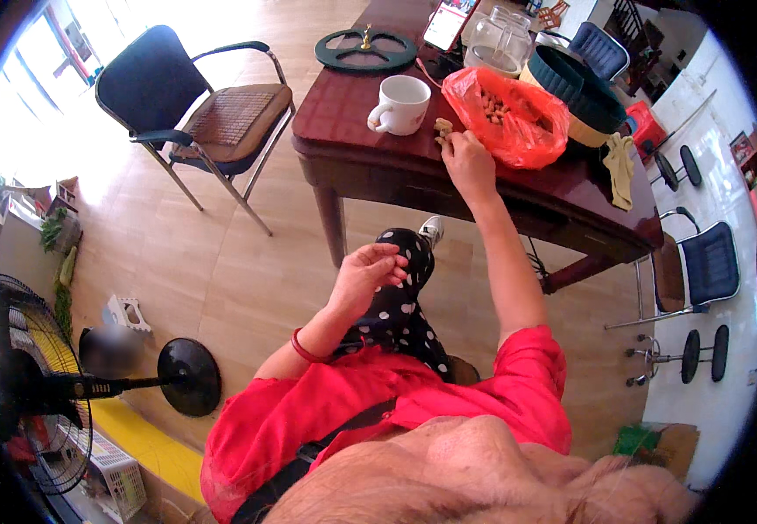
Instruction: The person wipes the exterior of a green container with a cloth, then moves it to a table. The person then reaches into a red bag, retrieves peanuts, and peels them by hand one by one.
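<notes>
Reaching out with the right hand (468,162), fingers pinched on a small clump of peanuts (442,129) at the desk's (344,122) near edge, beside the red bag (509,118). Left hand (368,272) loosely curled over the lap, empty as far as visible.

A small heap of tan peanut shells (442,129) lies on the dark red table. At its three o'clock, touching, slumps an open red plastic bag of peanuts (508,118).

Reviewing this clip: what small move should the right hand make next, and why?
Probably close the right hand on the peanuts at its fingertips and lift them toward the left hand, which is cupped, raised over the lap, beside the red bag.
</notes>
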The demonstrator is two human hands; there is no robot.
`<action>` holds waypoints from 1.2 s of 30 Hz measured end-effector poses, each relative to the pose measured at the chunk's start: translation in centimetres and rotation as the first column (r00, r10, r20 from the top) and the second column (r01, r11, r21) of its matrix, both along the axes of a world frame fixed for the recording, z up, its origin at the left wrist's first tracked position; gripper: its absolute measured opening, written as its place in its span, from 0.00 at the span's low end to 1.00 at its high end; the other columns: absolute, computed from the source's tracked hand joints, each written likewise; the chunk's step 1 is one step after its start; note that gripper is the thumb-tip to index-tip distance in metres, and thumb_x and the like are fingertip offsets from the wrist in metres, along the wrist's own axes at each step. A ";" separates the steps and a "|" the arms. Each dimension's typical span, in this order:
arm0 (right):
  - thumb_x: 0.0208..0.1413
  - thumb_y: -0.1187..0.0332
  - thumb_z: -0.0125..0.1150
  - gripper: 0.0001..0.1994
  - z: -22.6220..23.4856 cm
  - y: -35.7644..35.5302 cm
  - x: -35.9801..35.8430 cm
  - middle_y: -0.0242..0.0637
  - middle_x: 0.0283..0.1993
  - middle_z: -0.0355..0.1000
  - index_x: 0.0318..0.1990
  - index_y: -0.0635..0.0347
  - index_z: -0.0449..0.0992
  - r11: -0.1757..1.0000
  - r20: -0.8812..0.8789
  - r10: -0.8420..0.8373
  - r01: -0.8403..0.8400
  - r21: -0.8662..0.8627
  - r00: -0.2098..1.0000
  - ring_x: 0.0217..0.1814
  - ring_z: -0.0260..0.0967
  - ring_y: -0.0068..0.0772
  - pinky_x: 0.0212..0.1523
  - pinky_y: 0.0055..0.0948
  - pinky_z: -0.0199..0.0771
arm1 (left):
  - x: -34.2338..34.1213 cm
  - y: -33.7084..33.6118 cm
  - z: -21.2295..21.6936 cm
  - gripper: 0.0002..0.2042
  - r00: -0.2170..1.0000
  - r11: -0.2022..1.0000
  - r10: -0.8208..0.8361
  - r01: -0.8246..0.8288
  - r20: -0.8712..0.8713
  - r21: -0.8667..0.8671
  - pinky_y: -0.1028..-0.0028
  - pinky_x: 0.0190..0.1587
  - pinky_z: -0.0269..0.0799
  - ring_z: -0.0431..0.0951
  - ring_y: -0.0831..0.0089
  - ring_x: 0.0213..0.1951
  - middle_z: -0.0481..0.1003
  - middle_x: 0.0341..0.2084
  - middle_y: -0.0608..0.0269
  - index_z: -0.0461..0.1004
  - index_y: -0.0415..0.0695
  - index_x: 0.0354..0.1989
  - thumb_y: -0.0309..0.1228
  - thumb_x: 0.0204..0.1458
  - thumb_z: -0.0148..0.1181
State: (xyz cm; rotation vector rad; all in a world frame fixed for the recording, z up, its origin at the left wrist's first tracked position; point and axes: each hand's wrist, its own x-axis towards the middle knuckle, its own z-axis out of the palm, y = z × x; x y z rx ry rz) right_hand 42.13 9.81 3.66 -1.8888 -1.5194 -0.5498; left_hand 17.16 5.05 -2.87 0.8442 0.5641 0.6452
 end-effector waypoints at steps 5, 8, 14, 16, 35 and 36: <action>0.53 0.66 0.55 0.07 0.9 2.5 0.7 0.42 0.33 0.71 0.35 0.58 0.75 0.996 -0.018 -0.022 0.020 -0.091 1.000 0.34 0.72 0.47 0.34 0.42 0.73 | 0.1 2.9 2.5 0.08 0.992 0.945 0.118 -0.124 0.040 0.301 0.75 0.34 0.74 0.76 0.72 0.30 0.76 0.32 0.55 0.70 0.34 0.42 0.21 0.55 0.51; 0.53 0.66 0.56 0.08 1.0 2.2 1.0 0.44 0.34 0.72 0.36 0.58 0.75 0.991 -0.098 0.098 -0.088 0.098 0.990 0.34 0.72 0.46 0.34 0.40 0.73 | 1.3 5.1 6.0 0.08 0.978 0.809 0.207 -0.178 0.012 0.560 0.76 0.35 0.73 0.76 0.73 0.31 0.76 0.33 0.55 0.70 0.34 0.41 0.21 0.55 0.49; 0.55 0.66 0.56 0.08 0.2 -3.2 -1.7 0.32 0.26 0.69 0.35 0.60 0.75 0.942 -0.757 0.320 -0.108 0.317 0.569 0.22 0.65 0.25 0.20 0.23 0.63 | 6.0 10.8 12.3 0.06 0.883 0.138 0.445 -0.230 0.147 0.963 0.76 0.35 0.72 0.77 0.72 0.32 0.77 0.33 0.58 0.73 0.37 0.37 0.21 0.52 0.52; 0.56 0.66 0.55 0.08 -1.5 -5.5 -3.1 0.25 0.23 0.64 0.35 0.61 0.74 0.927 -0.930 0.364 -0.110 0.358 0.045 0.18 0.57 0.16 0.15 0.16 0.53 | 7.8 13.0 13.5 0.07 0.828 -0.090 0.519 -0.191 0.210 0.977 0.73 0.36 0.72 0.77 0.69 0.33 0.77 0.33 0.58 0.74 0.40 0.37 0.23 0.51 0.53; 0.60 0.54 0.43 0.23 -8.9 -12.2 -4.7 0.46 0.43 0.68 0.46 0.70 0.68 0.651 -0.036 0.613 0.479 0.589 -0.789 0.49 0.66 0.44 0.50 0.38 0.70 | 8.3 3.3 3.2 0.05 0.935 -0.040 0.354 0.024 -0.009 0.999 0.65 0.39 0.66 0.71 0.61 0.34 0.73 0.24 0.62 0.74 0.44 0.22 0.25 0.36 0.63; 0.60 0.53 0.42 0.24 -8.8 -12.1 -5.0 0.47 0.45 0.67 0.47 0.70 0.67 0.657 -0.068 0.620 0.470 0.589 -0.781 0.50 0.65 0.44 0.52 0.40 0.68 | 8.1 1.8 2.1 0.05 0.943 0.031 0.322 0.079 -0.085 0.996 0.65 0.38 0.65 0.71 0.60 0.33 0.72 0.24 0.62 0.75 0.44 0.23 0.25 0.36 0.63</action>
